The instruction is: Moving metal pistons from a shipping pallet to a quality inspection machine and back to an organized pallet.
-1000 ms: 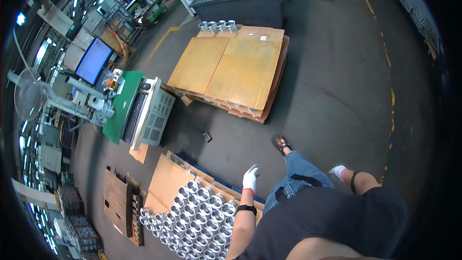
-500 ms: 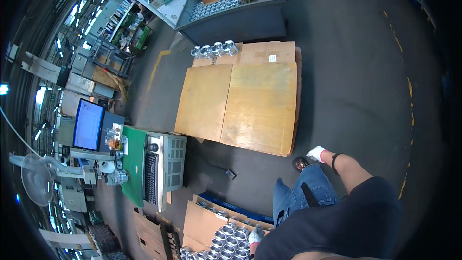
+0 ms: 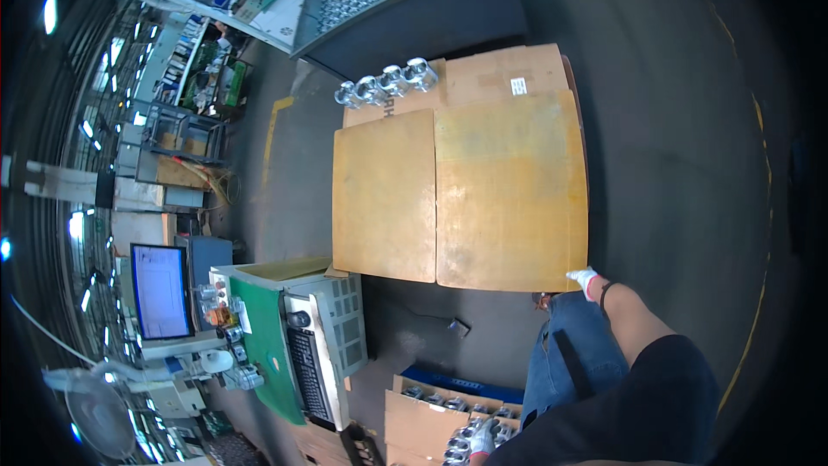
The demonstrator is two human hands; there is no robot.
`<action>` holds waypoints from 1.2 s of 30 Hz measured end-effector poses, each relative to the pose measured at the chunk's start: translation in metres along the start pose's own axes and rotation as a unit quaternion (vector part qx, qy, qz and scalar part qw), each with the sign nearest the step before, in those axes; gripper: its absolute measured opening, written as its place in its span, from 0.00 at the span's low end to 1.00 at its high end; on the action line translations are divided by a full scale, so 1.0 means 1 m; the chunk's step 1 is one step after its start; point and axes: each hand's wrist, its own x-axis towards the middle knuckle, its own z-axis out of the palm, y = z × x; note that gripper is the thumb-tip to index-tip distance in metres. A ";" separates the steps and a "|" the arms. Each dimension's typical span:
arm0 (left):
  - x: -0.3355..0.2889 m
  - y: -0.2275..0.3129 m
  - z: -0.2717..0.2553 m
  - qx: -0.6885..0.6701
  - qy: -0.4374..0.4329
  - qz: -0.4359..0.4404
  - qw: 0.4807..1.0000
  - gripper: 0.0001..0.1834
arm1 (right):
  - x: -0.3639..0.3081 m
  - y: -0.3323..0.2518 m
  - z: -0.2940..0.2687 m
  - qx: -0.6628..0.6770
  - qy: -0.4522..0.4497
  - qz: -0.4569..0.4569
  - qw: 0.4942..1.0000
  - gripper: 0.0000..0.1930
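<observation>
My left hand (image 3: 483, 437), in a white and grey glove, is at the bottom, on shiny round metal parts (image 3: 457, 446) standing in an open cardboard box. Its fingers are too small and hidden to show whether they grip one. My right hand (image 3: 583, 281), in a white glove, is at the near right corner of a yellowish-brown flat board (image 3: 513, 198). Its fingers stretch toward that corner, and nothing shows in them. A second such board (image 3: 384, 198) lies beside it on the left. Several shiny metal parts (image 3: 392, 80) stand in a row on cardboard beyond the boards.
A grey metal bin (image 3: 423, 30) holding many metal parts stands behind the boards. To the left is a green-topped desk (image 3: 266, 341) with a keyboard (image 3: 309, 373) and a monitor (image 3: 161, 292). A small dark object (image 3: 459, 327) with a cord lies on the floor.
The view has turned and come nearer to the boards. My right hand has moved from beside my leg, off the boards, to the near right board corner. My left hand stays at the metal parts.
</observation>
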 end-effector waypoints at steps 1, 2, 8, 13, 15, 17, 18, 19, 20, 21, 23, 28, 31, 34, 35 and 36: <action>0.003 0.010 -0.004 0.015 0.005 0.003 1.000 0.14 | 0.004 -0.002 0.005 0.001 0.000 -0.020 1.000 0.31; 0.000 0.022 -0.001 0.024 0.003 -0.002 1.000 0.14 | 0.019 0.002 0.006 -0.002 0.019 -0.011 1.000 0.32; -0.002 0.057 0.011 0.070 0.005 -0.007 0.997 0.14 | 0.062 0.031 0.010 -0.068 0.132 0.028 0.989 0.30; -0.005 0.073 0.032 0.098 -0.001 -0.008 0.995 0.14 | 0.039 0.014 0.012 -0.034 0.143 0.043 0.988 0.31; -0.009 0.078 0.041 0.106 -0.007 -0.005 0.994 0.14 | 0.042 0.008 0.007 -0.072 0.153 0.086 0.982 0.30; -0.007 0.080 0.040 0.155 -0.036 0.000 0.987 0.16 | 0.037 0.010 -0.003 -0.112 0.131 0.073 0.982 0.30; -0.028 0.094 0.059 0.132 -0.019 -0.020 0.991 0.16 | 0.033 0.013 -0.009 -0.111 0.134 0.076 0.982 0.30; -0.041 0.102 0.071 0.106 -0.002 -0.037 0.994 0.15 | 0.030 0.015 -0.013 -0.119 0.119 0.055 0.984 0.30; -0.017 0.099 0.052 0.265 -0.048 0.057 0.961 0.18 | 0.025 0.018 -0.016 -0.126 0.107 0.034 0.986 0.29; 0.021 0.088 0.032 0.162 -0.093 0.045 0.981 0.21 | 0.021 0.024 -0.022 -0.131 0.098 0.013 0.986 0.29; 0.046 0.108 0.038 0.207 -0.096 0.105 0.968 0.24 | 0.037 0.057 -0.030 0.021 0.053 -0.049 0.997 0.26; 0.022 0.206 0.092 0.025 -0.128 0.220 0.967 0.23 | -0.063 -0.009 -0.076 0.075 -0.017 -0.064 0.995 0.22; -0.022 0.274 0.151 0.049 -0.072 0.257 0.963 0.38 | -0.106 -0.036 -0.116 0.115 -0.026 -0.098 0.988 0.20; 0.004 0.319 0.177 0.050 -0.026 0.257 0.965 0.42 | -0.150 -0.063 -0.153 0.147 -0.085 -0.113 0.979 0.21; 0.009 0.329 0.189 0.037 -0.002 0.257 0.966 0.40 | -0.162 -0.069 -0.165 0.143 -0.078 -0.114 0.980 0.21; 0.034 0.340 0.181 -0.034 -0.079 0.235 0.968 0.39 | -0.174 -0.078 -0.172 0.135 -0.115 -0.108 0.978 0.22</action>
